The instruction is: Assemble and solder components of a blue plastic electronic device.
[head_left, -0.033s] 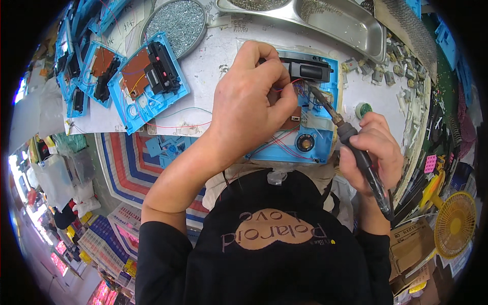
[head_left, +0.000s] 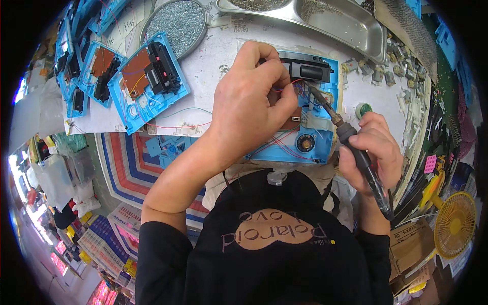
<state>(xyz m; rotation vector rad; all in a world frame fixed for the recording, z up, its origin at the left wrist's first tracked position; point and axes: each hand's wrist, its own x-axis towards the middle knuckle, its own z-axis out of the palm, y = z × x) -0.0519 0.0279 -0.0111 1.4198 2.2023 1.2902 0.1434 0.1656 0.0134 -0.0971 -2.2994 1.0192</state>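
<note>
A soldering iron [head_left: 347, 133] pointed into the blue casing [head_left: 323, 149] on the tabletop [head_left: 201, 63]
The right hand [head_left: 378, 152] wrapped the iron; the left hand [head_left: 254, 94] bunched its fingers — its hold, if any, hidden. The casing looked light, stiff, best gripped by its rim (thin wires [head_left: 297, 80] seemed fragile).

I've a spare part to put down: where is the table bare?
Mostly bare: tabletop between the leftward blue casing and left hand; a smaller patch between the green reel and loose metal parts. Crowded: the right, under those parts, and upper left, under clustered casings.
</note>
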